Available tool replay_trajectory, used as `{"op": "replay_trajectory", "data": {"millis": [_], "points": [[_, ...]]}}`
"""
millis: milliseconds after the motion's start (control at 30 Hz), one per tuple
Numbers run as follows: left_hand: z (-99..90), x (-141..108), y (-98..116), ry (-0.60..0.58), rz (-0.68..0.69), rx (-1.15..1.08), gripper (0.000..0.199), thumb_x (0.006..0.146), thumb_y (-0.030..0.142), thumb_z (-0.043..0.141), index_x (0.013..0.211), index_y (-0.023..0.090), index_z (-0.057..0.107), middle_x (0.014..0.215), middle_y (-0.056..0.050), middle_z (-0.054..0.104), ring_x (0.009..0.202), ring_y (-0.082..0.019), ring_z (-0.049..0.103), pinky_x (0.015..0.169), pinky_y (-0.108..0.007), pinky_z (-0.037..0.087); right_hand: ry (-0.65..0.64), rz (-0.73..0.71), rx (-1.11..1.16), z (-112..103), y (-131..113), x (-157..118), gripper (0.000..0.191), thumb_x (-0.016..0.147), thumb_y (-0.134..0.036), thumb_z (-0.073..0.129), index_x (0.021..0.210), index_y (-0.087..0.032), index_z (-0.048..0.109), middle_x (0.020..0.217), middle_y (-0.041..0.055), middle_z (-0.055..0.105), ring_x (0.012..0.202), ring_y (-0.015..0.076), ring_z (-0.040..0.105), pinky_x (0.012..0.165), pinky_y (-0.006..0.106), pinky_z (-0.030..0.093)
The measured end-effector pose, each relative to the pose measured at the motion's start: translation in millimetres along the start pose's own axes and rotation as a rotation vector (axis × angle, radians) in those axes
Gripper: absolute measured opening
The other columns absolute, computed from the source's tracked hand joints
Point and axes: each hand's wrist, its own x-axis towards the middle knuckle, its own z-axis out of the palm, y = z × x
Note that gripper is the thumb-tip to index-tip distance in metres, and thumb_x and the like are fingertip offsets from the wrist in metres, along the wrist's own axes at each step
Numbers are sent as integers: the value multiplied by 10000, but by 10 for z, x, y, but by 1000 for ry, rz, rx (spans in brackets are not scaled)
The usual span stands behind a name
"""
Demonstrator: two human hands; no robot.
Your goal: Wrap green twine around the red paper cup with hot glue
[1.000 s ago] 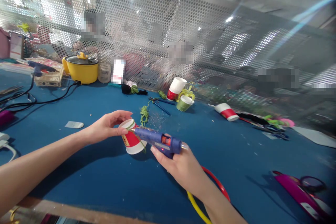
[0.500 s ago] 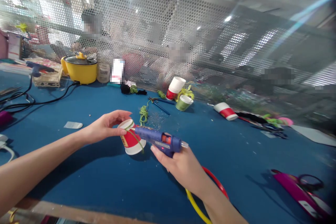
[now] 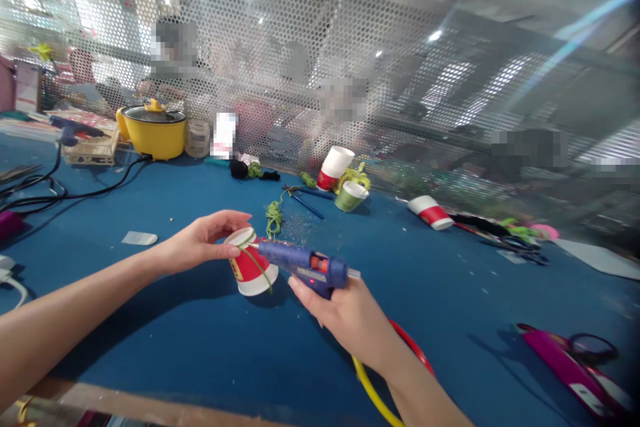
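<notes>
Wrapped round the handle of the gun point(image 3: 303, 265), our right hand point(image 3: 345, 310) lay right of the cup point(image 3: 245, 268) and nearer to us. Our left hand point(image 3: 203, 240) was the closer, holding the cup's narrow end: thumb on the near side, fingers arched behind. Far fingertips hidden; we could not tell how hard they pressed.

By size. Blue table point(image 3: 175, 353) below; over it we reached in from both near corners, right palm turned inward, right thumb along the handle, trigger finger unseen. Gun's long axis ran leftward and slightly away from us, towards the cup. Cup between our hands, wide mouth down, narrow end tipped left. Green strand point(image 3: 260, 265) slanted down its side to the rim. Nozzle point(image 3: 255, 245) ended just beside our left thumb, near the strand's upper part; contact too small to tell.
</notes>
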Motion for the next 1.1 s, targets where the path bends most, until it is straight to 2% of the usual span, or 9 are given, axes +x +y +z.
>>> {"op": "replay_trajectory", "data": {"millis": [200, 333, 500, 733, 900, 1100], "points": [[-21, -1, 0, -33, 0, -33, 457, 718, 211, 672, 1141, 208, 498, 1074, -54, 600, 989, -192, 544, 885, -359, 405, 13, 77, 59, -21, 64, 25, 189, 803, -290, 504, 789, -152, 631, 447, -33, 511, 384, 103, 451, 396, 228, 408], [-26, 2, -4, -45, 12, -33, 451, 724, 212, 667, 1143, 212, 499, 1064, -53, 606, 984, -191, 549, 880, -357, 404, 22, 82, 66, -9, 101, 50, 200, 803, -304, 504, 763, -149, 624, 476, -20, 530, 390, 101, 456, 401, 231, 418], [-31, 6, -18, -61, 23, -43, 457, 724, 206, 669, 1146, 213, 495, 1052, -50, 609, 983, -188, 551, 883, -353, 406, 30, 80, 63, -5, 113, 55, 205, 810, -307, 503, 828, -151, 633, 462, -30, 514, 388, 103, 458, 393, 225, 414], [-45, 6, -35, -62, 11, -43, 466, 726, 208, 668, 1157, 216, 490, 1099, -62, 597, 1014, -196, 543, 910, -373, 396, -16, 80, 66, -16, 82, 20, 190, 805, -297, 493, 744, -158, 606, 443, -40, 492, 368, 95, 448, 376, 217, 394], [-43, 6, -35, -70, 17, -56, 487, 728, 207, 668, 1174, 218, 473, 1095, -60, 592, 1022, -195, 539, 898, -355, 404, 16, 106, 69, -17, 83, 54, 190, 799, -302, 502, 736, -154, 603, 452, -31, 508, 379, 100, 457, 393, 224, 408], [-43, 8, -32, -82, 36, -59, 503, 726, 195, 670, 1184, 216, 464, 1099, -62, 589, 1033, -192, 535, 916, -355, 393, 20, 102, 41, -11, 71, 41, 191, 802, -288, 496, 797, -147, 625, 420, -42, 490, 367, 105, 451, 390, 225, 399]]}}
